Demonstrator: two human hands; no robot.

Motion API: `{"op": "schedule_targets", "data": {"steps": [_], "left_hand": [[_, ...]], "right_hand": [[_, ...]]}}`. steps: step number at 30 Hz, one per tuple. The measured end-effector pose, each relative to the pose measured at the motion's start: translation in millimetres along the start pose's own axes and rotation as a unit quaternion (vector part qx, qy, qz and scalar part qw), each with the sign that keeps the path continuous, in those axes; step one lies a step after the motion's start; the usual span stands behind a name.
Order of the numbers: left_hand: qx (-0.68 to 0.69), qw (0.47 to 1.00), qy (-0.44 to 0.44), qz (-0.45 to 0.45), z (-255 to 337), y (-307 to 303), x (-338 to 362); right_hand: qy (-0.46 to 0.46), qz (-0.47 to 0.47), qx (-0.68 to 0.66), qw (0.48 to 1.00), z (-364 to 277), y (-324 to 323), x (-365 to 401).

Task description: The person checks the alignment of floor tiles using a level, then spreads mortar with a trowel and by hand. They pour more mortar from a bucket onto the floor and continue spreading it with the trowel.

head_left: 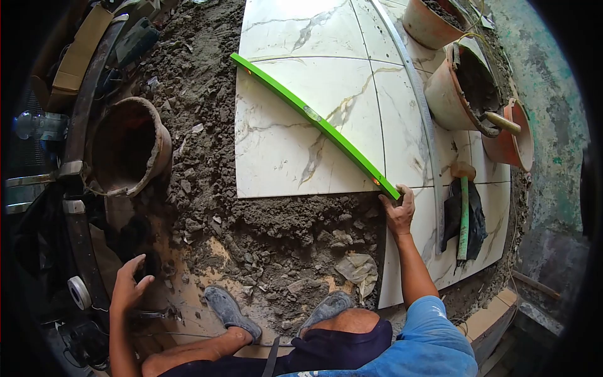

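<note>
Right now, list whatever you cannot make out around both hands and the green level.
- Head view: the right hand covers the near end of the green level; whether it grips or only presses cannot be told.
- The vial on the level is too small to read.
- The left hand is against dark shadow; whether its fingers hold anything is unclear.
- The inside of the bucket is lost in shadow.

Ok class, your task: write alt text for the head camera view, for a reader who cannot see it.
A crouching person's right hand holds the end of a green spirit level lying diagonally across a white marbled tile beside rough grey mortar. The left hand is spread open below a mud-caked bucket.
</note>
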State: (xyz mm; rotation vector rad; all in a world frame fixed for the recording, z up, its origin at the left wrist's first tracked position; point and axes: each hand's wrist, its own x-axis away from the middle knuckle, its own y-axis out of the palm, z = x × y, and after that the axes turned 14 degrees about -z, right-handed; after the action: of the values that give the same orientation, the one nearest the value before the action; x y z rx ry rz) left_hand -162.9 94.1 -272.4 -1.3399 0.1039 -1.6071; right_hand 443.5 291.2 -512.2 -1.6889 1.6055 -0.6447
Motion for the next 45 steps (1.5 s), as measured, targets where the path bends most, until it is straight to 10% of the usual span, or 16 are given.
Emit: {"op": "schedule_targets", "data": {"steps": [45], "left_hand": [[0.032, 0.991, -0.121, -0.054, -25.0, -5.1, -25.7]], "right_hand": [[0.031, -0.049, 0.035, 0.998, 4.9, -2.0, 1.5]]}}
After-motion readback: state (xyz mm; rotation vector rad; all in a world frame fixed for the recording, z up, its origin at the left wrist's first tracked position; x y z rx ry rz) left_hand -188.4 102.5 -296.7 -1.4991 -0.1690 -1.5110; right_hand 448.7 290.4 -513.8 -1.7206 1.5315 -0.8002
